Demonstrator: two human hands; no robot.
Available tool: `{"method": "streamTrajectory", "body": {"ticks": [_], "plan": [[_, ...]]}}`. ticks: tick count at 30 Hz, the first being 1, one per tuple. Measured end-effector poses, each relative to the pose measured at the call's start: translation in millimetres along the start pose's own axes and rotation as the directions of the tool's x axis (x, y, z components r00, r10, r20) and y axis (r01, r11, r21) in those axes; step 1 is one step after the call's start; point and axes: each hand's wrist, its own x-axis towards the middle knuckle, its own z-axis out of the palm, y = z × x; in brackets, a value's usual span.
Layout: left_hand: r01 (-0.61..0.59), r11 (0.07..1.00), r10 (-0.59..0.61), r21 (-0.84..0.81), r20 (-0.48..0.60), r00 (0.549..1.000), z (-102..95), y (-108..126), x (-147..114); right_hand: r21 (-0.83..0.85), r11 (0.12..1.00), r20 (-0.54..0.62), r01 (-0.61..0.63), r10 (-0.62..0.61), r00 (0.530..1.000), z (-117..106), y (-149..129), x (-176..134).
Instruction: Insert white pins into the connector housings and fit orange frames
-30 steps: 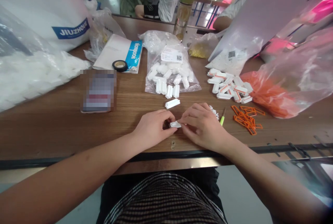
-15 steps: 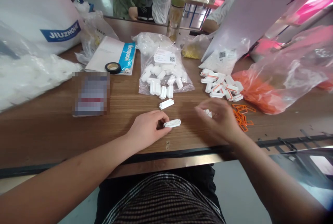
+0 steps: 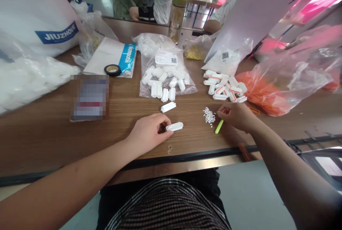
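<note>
My left hand (image 3: 151, 130) is closed on the left end of a white connector housing (image 3: 174, 127), whose rows of small holes face up. Another white housing (image 3: 168, 107) lies just beyond it. My right hand (image 3: 236, 115) is low over the table on the right, fingers curled together; what they hold, if anything, is hidden. A neon-green stick (image 3: 219, 127) lies right below its fingertips, its upper end close to them; I cannot tell whether they touch. Left of those fingertips is a small heap of tiny white pins (image 3: 209, 116).
A clear bag (image 3: 184, 89) with white housings lies ahead. Housings with orange strips (image 3: 220, 97) are piled at right, beside a bag of orange parts (image 3: 267, 94) and an orange frame (image 3: 254, 110). A phone-like blurred object (image 3: 91, 98), black tape roll (image 3: 112, 70) and notebook (image 3: 103, 57) lie left.
My right hand has moved right, off the white pins, uncovering them and the green stick, and now covers most of the loose orange frames. My left hand still holds the housing in place.
</note>
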Motion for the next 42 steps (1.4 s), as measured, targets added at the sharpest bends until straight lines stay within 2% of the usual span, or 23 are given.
{"method": "streamTrajectory", "body": {"ticks": [3, 7, 11, 13, 17, 23, 29, 32, 35, 37, 38, 40, 42], "plan": [[-0.011, 1.000, 0.011, 0.006, -0.008, 1.000, 0.7, -1, 0, 0.043, 0.999, -0.023, -0.023, 0.024, 0.999, -3, 8, 2], [-0.019, 1.000, 0.019, 0.004, -0.014, 1.000, 2.1, -2, 0, 0.206, 0.973, -0.043, 0.100, -0.093, 0.995, -3, 15, 4], [-0.010, 1.000, 0.010, 0.000, -0.008, 1.000, 2.4, -3, 1, 0.284, 0.941, 0.013, 0.184, -0.196, 0.981, 1, 15, 8], [-0.010, 1.000, 0.010, 0.003, -0.007, 1.000, 2.1, -2, 1, 0.262, 0.950, 0.029, 0.169, -0.183, 0.983, 0, 12, 8], [-0.010, 1.000, 0.010, 0.006, -0.003, 1.000, 1.6, -2, 1, 0.181, 0.981, 0.042, 0.071, -0.079, 0.996, -5, 10, 6], [-0.013, 1.000, 0.013, 0.001, -0.010, 1.000, 1.7, -2, 0, 0.170, 0.981, 0.097, 0.089, -0.107, 0.990, -14, 11, 7], [0.000, 1.000, 0.000, 0.002, -0.005, 1.000, 1.0, 0, 1, 0.036, 0.992, 0.143, 0.120, -0.124, 0.982, -20, 3, 9], [0.017, 1.000, -0.017, 0.005, -0.001, 1.000, 0.6, 1, 1, 0.022, 0.993, 0.147, 0.116, -0.118, 0.982, -21, -2, 8], [0.021, 1.000, -0.021, 0.001, 0.006, 1.000, 0.5, 1, 1, 0.082, 0.992, 0.113, 0.099, -0.108, 0.988, -19, -19, 2], [0.019, 1.000, -0.019, -0.003, 0.002, 1.000, 0.8, 1, 1, 0.212, 0.965, 0.060, 0.155, -0.171, 0.983, -15, -42, -5], [0.016, 1.000, -0.016, -0.006, -0.002, 1.000, 1.0, 1, 1, 0.286, 0.932, 0.031, 0.223, -0.241, 0.970, -12, -56, -8], [0.009, 1.000, -0.009, -0.012, -0.013, 1.000, 1.5, 0, 1, 0.382, 0.838, -0.013, 0.390, -0.417, 0.909, -3, -86, -15], [0.001, 1.000, -0.001, -0.019, -0.022, 1.000, 1.9, 0, 0, 0.405, 0.768, -0.023, 0.496, -0.534, 0.845, 6, -112, -20]]}}
